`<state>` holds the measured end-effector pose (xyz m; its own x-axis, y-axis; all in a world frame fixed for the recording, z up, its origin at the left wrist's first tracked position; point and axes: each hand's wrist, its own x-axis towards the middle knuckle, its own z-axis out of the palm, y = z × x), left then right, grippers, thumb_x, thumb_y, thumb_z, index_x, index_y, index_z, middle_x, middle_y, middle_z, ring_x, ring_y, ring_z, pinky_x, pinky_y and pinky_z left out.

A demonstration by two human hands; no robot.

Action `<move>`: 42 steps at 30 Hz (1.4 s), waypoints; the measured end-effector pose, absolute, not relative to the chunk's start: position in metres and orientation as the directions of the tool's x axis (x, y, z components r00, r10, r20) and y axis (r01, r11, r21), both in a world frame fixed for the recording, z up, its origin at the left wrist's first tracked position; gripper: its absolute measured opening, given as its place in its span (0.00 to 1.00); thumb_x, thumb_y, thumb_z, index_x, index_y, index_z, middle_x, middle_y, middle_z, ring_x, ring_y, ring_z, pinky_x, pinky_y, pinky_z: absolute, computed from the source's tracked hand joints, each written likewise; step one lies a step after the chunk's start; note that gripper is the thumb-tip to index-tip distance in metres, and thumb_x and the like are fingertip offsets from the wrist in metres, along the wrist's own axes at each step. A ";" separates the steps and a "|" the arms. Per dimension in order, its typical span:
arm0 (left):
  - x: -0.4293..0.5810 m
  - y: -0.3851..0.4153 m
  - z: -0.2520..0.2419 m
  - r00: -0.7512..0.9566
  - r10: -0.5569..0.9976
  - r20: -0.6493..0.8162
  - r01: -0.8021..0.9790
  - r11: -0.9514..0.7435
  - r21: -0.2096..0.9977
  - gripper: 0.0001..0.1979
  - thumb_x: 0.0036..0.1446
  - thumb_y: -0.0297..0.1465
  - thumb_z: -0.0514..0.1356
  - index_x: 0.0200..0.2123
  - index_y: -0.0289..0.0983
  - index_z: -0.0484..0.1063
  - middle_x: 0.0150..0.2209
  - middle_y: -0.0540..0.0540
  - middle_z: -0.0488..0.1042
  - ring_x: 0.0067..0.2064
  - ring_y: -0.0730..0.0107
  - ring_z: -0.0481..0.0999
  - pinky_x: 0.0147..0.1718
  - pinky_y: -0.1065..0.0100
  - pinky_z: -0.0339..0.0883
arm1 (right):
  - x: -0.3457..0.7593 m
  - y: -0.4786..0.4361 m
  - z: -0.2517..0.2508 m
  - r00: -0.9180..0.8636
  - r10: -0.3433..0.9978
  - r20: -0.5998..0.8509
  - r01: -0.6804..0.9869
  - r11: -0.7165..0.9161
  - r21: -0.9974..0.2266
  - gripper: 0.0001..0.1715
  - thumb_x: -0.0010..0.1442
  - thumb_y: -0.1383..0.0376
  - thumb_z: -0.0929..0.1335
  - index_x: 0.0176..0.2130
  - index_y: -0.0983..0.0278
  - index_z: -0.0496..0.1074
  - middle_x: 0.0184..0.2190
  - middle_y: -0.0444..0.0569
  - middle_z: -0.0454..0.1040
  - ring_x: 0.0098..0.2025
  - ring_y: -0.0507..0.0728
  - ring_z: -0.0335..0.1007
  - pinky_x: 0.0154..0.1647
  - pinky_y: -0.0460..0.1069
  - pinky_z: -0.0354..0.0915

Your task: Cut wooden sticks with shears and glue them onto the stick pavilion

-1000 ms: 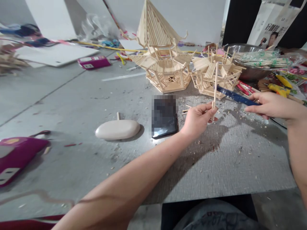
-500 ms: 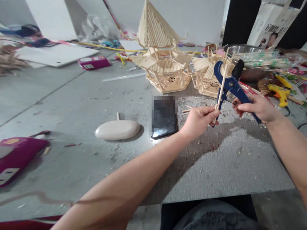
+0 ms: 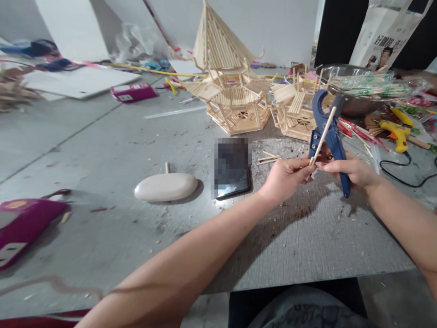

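My left hand (image 3: 285, 178) pinches a thin wooden stick (image 3: 327, 130), which slants up to the right, and a shorter piece lies against its lower end. In my right hand (image 3: 358, 172) is a blue pipe cutter (image 3: 336, 148), its curved jaw upward and its handle pointing down. The stick passes in front of the cutter; whether the blade touches it I cannot tell. Several short cut sticks (image 3: 268, 159) lie on the table left of my hands. Behind stand a stick-built pagoda model (image 3: 235, 98) and a smaller stick model (image 3: 295, 120).
A phone (image 3: 234, 168) and a pale oval case (image 3: 166, 187) lie left of my hands. Purple power strips (image 3: 32, 223) rest farther left. To the right are a yellow glue gun (image 3: 398, 132) with its cord and a metal bowl (image 3: 358, 107) bearing bagged sticks.
My right hand has shifted left and down, close to my left hand. The cutter has turned more upright, its handles now nearer together. The long stick leans farther right.
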<state>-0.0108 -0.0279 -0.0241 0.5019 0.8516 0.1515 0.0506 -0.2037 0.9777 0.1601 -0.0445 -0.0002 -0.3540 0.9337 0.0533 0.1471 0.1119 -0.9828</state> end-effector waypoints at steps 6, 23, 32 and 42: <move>-0.018 -0.013 -0.026 0.202 0.949 0.242 0.195 -0.281 0.940 0.11 0.51 0.36 0.56 0.29 0.35 0.75 0.22 0.50 0.72 0.24 0.78 0.70 0.22 0.76 0.62 | 0.165 -0.036 -0.002 0.039 0.985 0.170 0.550 0.121 -0.826 0.13 0.45 0.59 0.67 0.32 0.63 0.66 0.26 0.45 0.66 0.29 0.55 0.63 0.33 0.53 0.62; -0.027 -0.001 -0.028 0.128 0.875 0.468 0.492 -0.465 0.736 0.13 0.52 0.35 0.53 0.25 0.34 0.74 0.18 0.51 0.68 0.22 0.77 0.66 0.22 0.74 0.55 | 0.157 -0.043 -0.012 -0.205 0.929 0.308 0.942 0.273 -0.196 0.35 0.48 0.63 0.64 0.54 0.73 0.58 0.47 0.62 0.67 0.48 0.66 0.64 0.46 0.58 0.62; -0.030 0.001 -0.028 0.203 0.787 0.583 0.610 -0.568 0.553 0.15 0.55 0.34 0.52 0.23 0.35 0.73 0.17 0.50 0.67 0.22 0.76 0.65 0.21 0.73 0.51 | 0.152 -0.048 -0.011 -0.213 0.939 0.272 0.952 0.262 -0.159 0.34 0.48 0.62 0.63 0.53 0.73 0.60 0.47 0.60 0.69 0.45 0.66 0.67 0.43 0.58 0.64; -0.030 0.002 -0.029 0.243 0.732 0.637 0.636 -0.616 0.466 0.13 0.56 0.32 0.52 0.27 0.34 0.75 0.19 0.49 0.71 0.23 0.76 0.67 0.21 0.73 0.53 | 0.152 -0.047 -0.010 -0.188 0.940 0.283 0.957 0.240 -0.162 0.33 0.48 0.63 0.64 0.53 0.71 0.60 0.45 0.60 0.70 0.43 0.66 0.68 0.40 0.58 0.65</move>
